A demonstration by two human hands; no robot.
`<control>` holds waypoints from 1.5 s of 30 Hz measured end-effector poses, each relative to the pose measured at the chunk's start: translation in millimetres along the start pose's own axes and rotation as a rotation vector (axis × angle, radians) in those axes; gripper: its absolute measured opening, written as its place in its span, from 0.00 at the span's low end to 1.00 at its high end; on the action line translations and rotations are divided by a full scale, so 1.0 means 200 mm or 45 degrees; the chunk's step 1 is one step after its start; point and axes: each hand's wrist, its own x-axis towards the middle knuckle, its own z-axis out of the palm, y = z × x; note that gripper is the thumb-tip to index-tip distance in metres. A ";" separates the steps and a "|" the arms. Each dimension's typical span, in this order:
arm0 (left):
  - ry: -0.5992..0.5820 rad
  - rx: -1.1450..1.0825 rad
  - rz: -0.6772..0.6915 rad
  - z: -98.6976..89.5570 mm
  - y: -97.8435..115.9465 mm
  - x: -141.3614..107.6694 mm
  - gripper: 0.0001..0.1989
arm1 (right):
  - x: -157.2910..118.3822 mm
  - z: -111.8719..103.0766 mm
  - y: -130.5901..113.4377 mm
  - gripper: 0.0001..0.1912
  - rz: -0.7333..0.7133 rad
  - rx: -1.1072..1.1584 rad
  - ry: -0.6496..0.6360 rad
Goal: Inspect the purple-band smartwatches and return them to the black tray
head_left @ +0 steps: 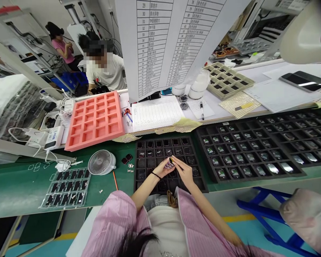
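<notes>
Over a black foam tray (141,163), my two hands meet around a small dark watch case (170,163) with a pinkish edge and a bit of yellow. My left hand (161,170) grips it from the left, fingers curled about it. From the other side my right hand (184,171) pinches at its top edge, and the fingertips partly hide it. Square dark watch parts sit in many of the tray's pockets, some under my hands. Left of the tray lie two dark square pieces (127,159) and several small white bits (130,167).
More foam trays (213,173) with watch parts extend right. A fan (100,162), an orange stick (115,180) and a clear tray (44,204) of black parts are at left. Behind stand a pink tray (72,142), papers (157,112) and a hanging list (173,43). A co-worker (109,75) sits opposite.
</notes>
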 end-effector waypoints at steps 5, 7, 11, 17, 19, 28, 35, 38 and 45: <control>-0.011 -0.101 0.042 0.07 -0.01 -0.03 0.10 | 0.00 0.05 -0.10 0.15 0.021 -0.079 0.207; -0.011 -0.131 0.031 0.09 -0.01 -0.04 0.13 | -0.01 0.07 -0.14 0.16 -0.004 -0.115 0.256; 0.000 -0.164 -0.014 0.12 0.00 -0.07 0.14 | -0.03 0.11 -0.17 0.21 -0.117 -0.266 0.251; 0.012 -0.160 0.064 0.14 0.02 -0.10 0.11 | -0.08 0.15 -0.19 0.28 -0.231 -0.435 0.214; 0.011 -0.090 0.076 0.12 0.03 -0.10 0.11 | -0.08 0.15 -0.18 0.29 -0.230 -0.431 0.196; 0.048 0.661 0.210 -0.03 0.08 0.15 0.19 | -0.09 0.06 0.04 0.25 0.182 -0.253 0.028; 0.130 1.694 0.345 -0.07 0.07 0.33 0.19 | -0.20 -0.08 0.19 0.27 0.429 -0.199 0.167; 0.068 2.114 0.326 -0.04 0.00 0.37 0.17 | -0.24 -0.10 0.22 0.27 0.449 -0.241 0.133; -0.041 2.591 0.360 0.02 -0.05 0.39 0.14 | -0.26 -0.05 0.21 0.28 0.613 -0.044 0.057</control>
